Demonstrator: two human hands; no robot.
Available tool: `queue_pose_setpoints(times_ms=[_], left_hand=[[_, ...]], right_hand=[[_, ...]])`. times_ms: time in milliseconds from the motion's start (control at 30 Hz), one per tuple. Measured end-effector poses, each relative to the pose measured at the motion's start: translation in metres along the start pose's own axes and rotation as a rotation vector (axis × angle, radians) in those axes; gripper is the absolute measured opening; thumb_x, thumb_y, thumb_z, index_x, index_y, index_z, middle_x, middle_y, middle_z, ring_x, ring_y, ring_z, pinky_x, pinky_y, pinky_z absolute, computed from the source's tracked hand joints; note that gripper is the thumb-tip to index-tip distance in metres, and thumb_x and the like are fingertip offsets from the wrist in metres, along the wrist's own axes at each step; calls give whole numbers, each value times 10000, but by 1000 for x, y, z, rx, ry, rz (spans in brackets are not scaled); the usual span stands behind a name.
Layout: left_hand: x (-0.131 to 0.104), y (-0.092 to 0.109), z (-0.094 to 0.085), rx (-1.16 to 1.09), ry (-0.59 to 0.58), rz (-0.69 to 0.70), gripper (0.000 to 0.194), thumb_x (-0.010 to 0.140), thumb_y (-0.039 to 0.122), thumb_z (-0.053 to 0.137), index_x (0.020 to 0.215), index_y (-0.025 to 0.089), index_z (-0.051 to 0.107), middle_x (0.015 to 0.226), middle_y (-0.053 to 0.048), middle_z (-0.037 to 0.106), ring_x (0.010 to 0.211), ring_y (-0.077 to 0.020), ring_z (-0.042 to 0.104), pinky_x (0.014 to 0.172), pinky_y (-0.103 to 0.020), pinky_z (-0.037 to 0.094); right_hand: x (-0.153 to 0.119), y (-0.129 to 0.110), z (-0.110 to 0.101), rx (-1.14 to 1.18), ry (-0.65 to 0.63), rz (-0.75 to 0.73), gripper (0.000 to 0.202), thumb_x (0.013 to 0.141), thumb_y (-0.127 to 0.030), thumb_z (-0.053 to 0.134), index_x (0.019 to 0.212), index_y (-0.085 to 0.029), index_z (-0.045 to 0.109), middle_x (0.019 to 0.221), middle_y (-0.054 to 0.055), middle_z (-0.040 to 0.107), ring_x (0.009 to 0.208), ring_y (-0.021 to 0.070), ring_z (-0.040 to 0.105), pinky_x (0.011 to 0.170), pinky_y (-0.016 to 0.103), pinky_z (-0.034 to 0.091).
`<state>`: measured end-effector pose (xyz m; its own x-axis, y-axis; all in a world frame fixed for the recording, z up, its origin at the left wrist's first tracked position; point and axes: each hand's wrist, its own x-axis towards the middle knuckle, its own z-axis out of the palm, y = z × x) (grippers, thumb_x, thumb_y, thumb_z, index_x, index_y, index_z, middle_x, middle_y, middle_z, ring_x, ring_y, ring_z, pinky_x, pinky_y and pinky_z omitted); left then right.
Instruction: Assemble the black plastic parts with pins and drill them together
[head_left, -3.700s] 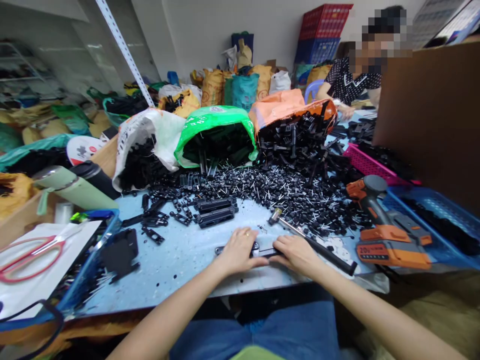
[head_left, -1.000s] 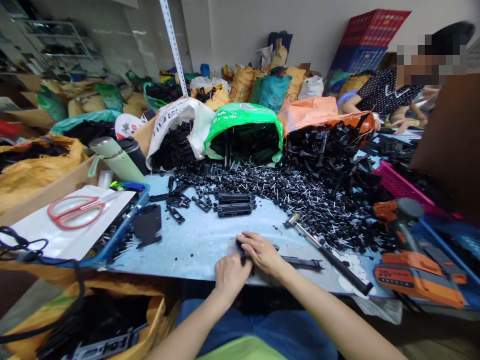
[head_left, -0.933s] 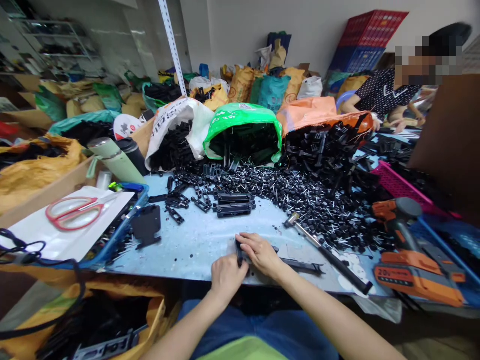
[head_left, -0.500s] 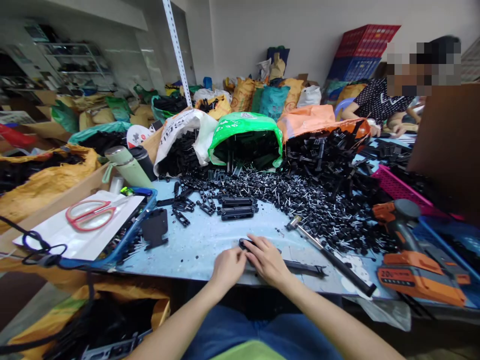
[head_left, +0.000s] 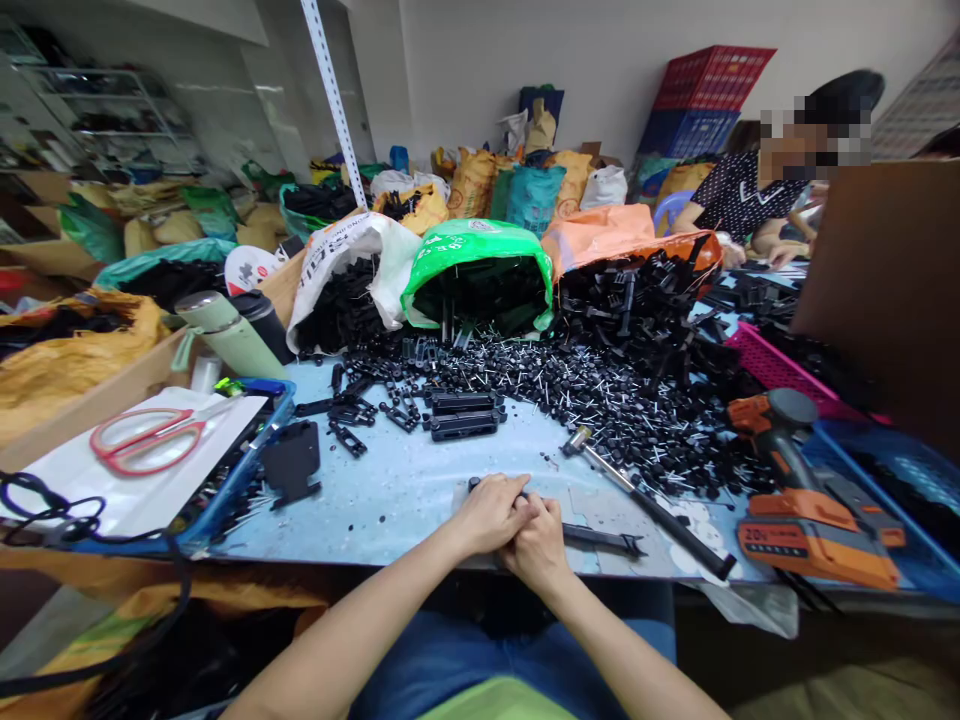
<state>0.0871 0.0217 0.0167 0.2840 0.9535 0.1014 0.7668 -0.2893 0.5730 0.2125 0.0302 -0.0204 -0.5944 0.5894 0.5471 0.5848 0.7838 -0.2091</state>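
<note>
Both hands (head_left: 491, 513) meet over a black piece (head_left: 474, 484) (mostly hidden beneath them).

Even, cool, moderately bright light fell on your bench from above, giving the top of the green sack (head_left: 480, 238) a vivid glow while its mouth sank to near black. The blue tabletop (head_left: 420, 480) before you carried a soft, pale sheen, with deep shadow beneath it. The brown panel (head_left: 885, 250) on your right was dark, and the metal shelves (head_left: 105, 100) at far left were dim and blurred. Wide-angle stretch pulled the cordless drill (head_left: 814, 537) outward. Pixel blocks masked the head of a co-worker (head_left: 750, 200). Shadow where your left hand (head_left: 487, 515) met your right hand (head_left: 540, 545) perhaps hid some detail.
</note>
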Motion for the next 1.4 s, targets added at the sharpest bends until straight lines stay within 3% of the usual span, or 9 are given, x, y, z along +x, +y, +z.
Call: queue_pose_setpoints(times_ms=[200,333,533,767,900,1033,1233,1267,1400], left_hand=[[-7,1,-6,61,-14,82,525,920,467,254,1275,118,419,1143,-120,577,1052,-220,512,926,-364,387],[-13,1,-1,291,-7,208,462,910,402,357,1267,113,402,1201,-147,532,1096,-244,481,900,-378,390],[-5,-4,4,463,73,171,433,887,470,364,888,96,582,775,-126,612,769,-234,566,648,-325,434],[-42,43,-45,-193,297,289,591,928,450,65,624,175,491,520,-33,499,497,-132,456,512,-256,354],[-54,71,-39,-507,568,211,569,927,465,82,652,179,490,529,-24,483,513,-130,474,517,-258,371],[-46,46,-22,-333,799,258,542,922,488,138,1025,157,554,816,-102,616,755,-190,588,641,-309,459],[-37,-37,-31,349,499,127,577,863,571,266,1182,172,536,962,-134,598,917,-243,553,777,-394,448],[-33,-46,-32,420,407,106,496,860,531,352,1169,195,546,991,-126,596,957,-251,538,815,-420,429],[-4,-62,-31,523,232,-43,345,823,325,565,1158,247,539,1085,-101,574,1052,-259,485,859,-439,378]], right_hand=[[-3,3,-16,-4,2,-9,101,720,-238,557,715,-162,623,713,69,571,732,207,446,659,340,284],[-14,45,-50,-81,-71,-14,387,769,-494,564,883,-127,614,908,128,587,844,242,488,743,357,336],[-18,98,-73,-157,-278,-125,492,831,-592,423,619,-160,529,605,54,534,582,161,471,563,289,288],[33,46,-114,762,-285,-371,573,906,-560,151,571,-193,437,485,-1,388,479,131,396,505,285,277],[43,-3,-77,1177,4,-113,445,901,-523,206,786,-216,506,651,25,485,608,155,492,584,296,393],[53,-28,-1,1084,346,215,388,923,-438,113,1143,-267,383,1165,98,451,1051,216,483,825,404,432],[147,50,50,523,105,8,206,900,-300,401,1069,-205,472,1192,97,474,1139,229,413,956,404,337],[172,69,54,266,-21,-49,223,921,-273,347,1091,-187,464,1183,110,479,1124,224,411,934,394,345],[265,117,82,83,-181,-153,255,899,-141,371,1119,-127,497,1176,145,492,1078,253,399,865,394,330]])
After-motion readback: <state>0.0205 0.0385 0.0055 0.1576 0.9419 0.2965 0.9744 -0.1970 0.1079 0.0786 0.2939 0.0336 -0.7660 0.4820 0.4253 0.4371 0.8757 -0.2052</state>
